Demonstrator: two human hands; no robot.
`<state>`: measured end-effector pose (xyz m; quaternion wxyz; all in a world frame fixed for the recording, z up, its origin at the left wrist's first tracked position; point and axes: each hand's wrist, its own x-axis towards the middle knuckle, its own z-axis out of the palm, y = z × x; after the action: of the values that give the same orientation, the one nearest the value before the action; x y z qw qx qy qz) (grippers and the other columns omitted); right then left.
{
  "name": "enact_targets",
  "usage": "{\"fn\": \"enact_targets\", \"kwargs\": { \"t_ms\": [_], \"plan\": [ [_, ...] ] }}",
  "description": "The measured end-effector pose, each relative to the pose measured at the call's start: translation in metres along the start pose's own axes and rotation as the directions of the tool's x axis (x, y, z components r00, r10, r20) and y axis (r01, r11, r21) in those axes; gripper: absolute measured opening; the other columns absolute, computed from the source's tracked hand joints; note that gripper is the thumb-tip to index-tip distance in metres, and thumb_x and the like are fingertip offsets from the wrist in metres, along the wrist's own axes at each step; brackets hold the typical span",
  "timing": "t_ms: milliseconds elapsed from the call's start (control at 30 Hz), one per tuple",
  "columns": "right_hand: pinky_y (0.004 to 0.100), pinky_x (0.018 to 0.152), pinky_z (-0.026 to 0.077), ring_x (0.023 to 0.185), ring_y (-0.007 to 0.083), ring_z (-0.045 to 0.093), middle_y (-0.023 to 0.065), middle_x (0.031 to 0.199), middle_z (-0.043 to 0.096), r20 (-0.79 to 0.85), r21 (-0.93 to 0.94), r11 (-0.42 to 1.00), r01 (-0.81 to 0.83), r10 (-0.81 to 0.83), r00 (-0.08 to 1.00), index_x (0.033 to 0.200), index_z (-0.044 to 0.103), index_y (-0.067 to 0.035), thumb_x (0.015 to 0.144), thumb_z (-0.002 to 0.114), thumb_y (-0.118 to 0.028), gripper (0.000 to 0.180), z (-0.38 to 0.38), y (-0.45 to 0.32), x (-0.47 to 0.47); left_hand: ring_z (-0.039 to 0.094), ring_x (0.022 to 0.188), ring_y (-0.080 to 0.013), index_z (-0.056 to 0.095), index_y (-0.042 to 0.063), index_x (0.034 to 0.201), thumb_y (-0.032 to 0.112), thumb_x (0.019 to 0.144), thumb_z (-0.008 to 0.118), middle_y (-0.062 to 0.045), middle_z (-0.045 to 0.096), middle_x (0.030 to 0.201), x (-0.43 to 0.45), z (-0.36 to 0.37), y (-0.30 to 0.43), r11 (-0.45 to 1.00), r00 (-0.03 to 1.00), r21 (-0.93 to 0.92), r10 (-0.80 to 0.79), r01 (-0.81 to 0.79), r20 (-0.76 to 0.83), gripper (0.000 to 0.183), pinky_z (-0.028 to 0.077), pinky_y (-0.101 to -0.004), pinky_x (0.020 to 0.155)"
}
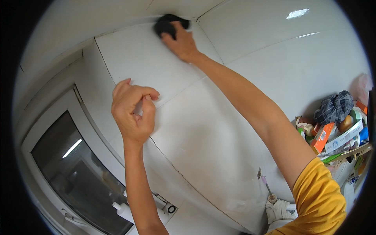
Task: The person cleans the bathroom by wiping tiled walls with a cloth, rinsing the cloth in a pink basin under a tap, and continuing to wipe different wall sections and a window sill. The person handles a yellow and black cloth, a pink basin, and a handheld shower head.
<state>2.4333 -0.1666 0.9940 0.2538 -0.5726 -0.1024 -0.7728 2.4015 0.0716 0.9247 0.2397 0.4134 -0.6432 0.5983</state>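
Observation:
High on the white tiled wall [182, 123], my right hand [183, 44] presses a dark cloth [166, 28] near the corner under the ceiling [123, 14]. The cloth is blurred and bunched, so its exact kind is hard to tell. My right arm reaches up from a yellow sleeve [320, 194]. Lower and to the left, my left hand [133, 108] is raised before the wall near a tile joint. Its fingers are curled, with the thumb close to the index finger, and it holds nothing that I can see.
A white-framed window [79, 164] with dark glass is at left. White bottles [123, 210] stand below my left forearm. At right, a crowded shelf [349, 152] carries boxes, bottles and a plaid scrunchie [335, 107]. A lilac-handled tool [265, 183] hangs near the lower wall above a pale cloth [277, 210].

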Motion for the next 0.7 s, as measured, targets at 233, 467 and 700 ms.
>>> {"fn": "enact_targets", "kwargs": {
  "t_ms": [233, 467, 700],
  "plan": [
    [0.0398, 0.092, 0.042, 0.107, 0.0358, 0.056, 0.0214, 0.113, 0.061, -0.074, -0.150, 0.886, -0.438, 0.432, 0.899, 0.128, 0.041, -0.001, 0.083, 0.051, -0.048, 0.065, -0.039, 0.081, -0.028, 0.049, 0.058, -0.0180, 0.061, 0.006, 0.066, 0.001, 0.068, 0.052, -0.002, 0.057, 0.058, -0.002, 0.004, 0.000, 0.999, 1.000, 0.036, 0.011, -0.011, 0.017, 0.012, 0.040, -0.0444, 0.092],
    [0.0391, 0.096, 0.041, 0.110, 0.0353, 0.055, 0.0213, 0.116, 0.060, 0.150, -0.198, 0.980, -0.033, 0.063, 0.987, 0.137, 0.035, -0.001, 0.086, 0.046, -0.053, 0.073, -0.041, 0.077, 0.016, 0.050, 0.060, -0.0160, 0.062, 0.005, 0.069, 0.003, 0.072, 0.050, -0.003, 0.058, 0.061, -0.003, 0.006, -0.002, 1.000, 1.000, 0.006, 0.025, -0.025, 0.016, 0.013, 0.036, -0.0445, 0.097],
    [0.0404, 0.090, 0.044, 0.106, 0.0342, 0.057, 0.0209, 0.115, 0.060, 0.070, -0.434, 0.845, -0.312, 0.376, 0.924, 0.131, 0.045, 0.000, 0.087, 0.042, -0.054, 0.070, -0.054, 0.104, -0.035, 0.052, 0.062, -0.0139, 0.061, 0.005, 0.071, 0.003, 0.076, 0.049, -0.003, 0.058, 0.063, -0.008, 0.003, -0.005, 0.997, 0.998, 0.069, 0.027, -0.031, 0.057, 0.014, 0.033, -0.0449, 0.102]
  ]
}}
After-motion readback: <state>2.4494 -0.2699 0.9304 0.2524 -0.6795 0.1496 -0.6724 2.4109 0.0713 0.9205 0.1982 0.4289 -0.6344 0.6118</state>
